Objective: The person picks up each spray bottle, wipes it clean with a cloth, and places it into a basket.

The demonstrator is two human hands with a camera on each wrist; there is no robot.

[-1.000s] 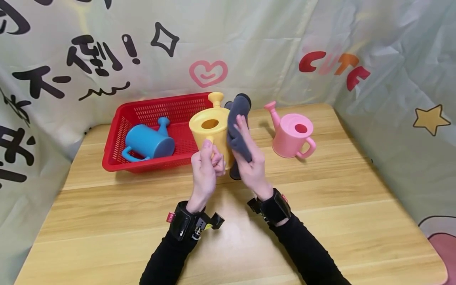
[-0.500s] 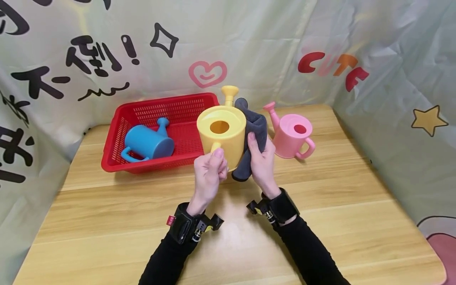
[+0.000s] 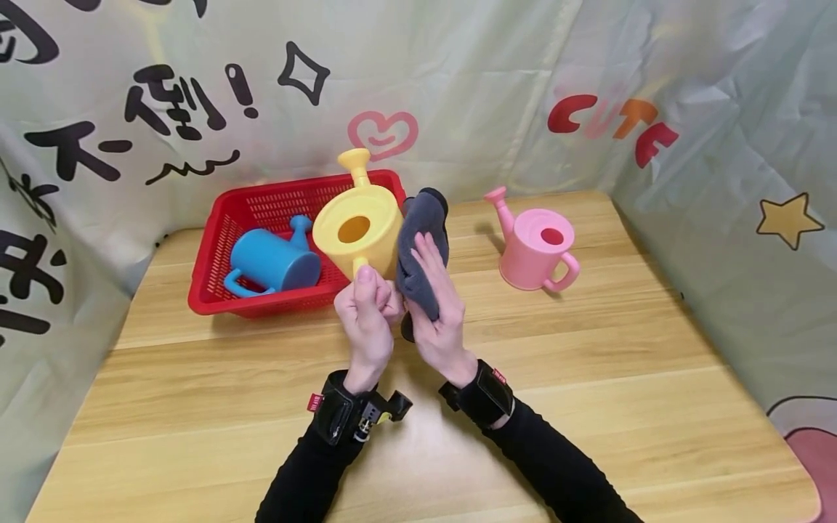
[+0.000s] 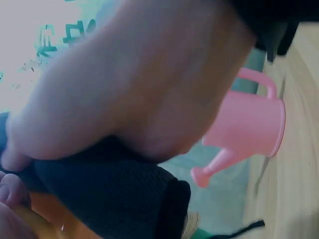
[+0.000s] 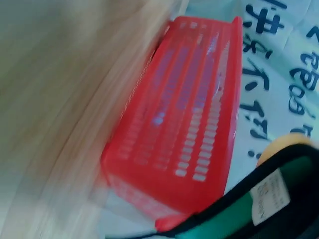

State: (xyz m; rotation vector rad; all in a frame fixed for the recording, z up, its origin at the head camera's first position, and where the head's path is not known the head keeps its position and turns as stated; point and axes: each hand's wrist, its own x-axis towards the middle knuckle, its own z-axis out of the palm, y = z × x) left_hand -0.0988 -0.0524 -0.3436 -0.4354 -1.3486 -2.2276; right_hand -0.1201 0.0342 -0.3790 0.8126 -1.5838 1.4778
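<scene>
My left hand grips the handle of a yellow watering can, its spout pointing to the far side. The can overlaps the red basket's right part in the head view. Against the can's right side my right hand, fingers straight, presses a dark grey cloth. The right thumb is mostly hidden. The right wrist view shows the cloth's black edging, green underside and a white label. In the left wrist view the right hand lies over the cloth.
A blue watering can lies on its side in the red basket at the back left. Upright on the wooden table at right stands a pink watering can. A printed white curtain hangs behind.
The yellow can first swung right, then left and tilted left over the basket. My right hand went from pinching the cloth to pressing it with straight fingers, following the can leftward.
</scene>
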